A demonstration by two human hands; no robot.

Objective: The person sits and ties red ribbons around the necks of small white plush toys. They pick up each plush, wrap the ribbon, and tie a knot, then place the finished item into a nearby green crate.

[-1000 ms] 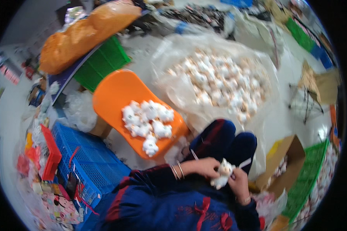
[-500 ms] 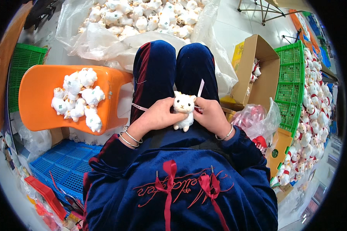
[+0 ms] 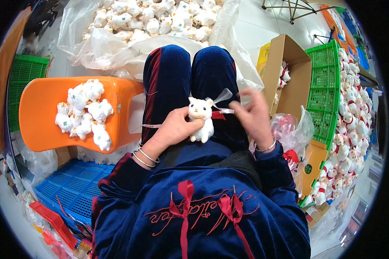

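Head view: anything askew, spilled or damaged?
No clear damage or spill. The white toy in the left hand looks intact. The loose toys on the orange stool lie jumbled, an ordinary-looking heap. The red tray at lower left looks tilted; lens bending may explain that.

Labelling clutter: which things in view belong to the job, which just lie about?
Job:
white plush animal, in left hand
thin whitish ribbon, near right hand
probably white plush toys on orange plastic stool

Lying about, likely:
blue perforated plastic crate
red plastic tray
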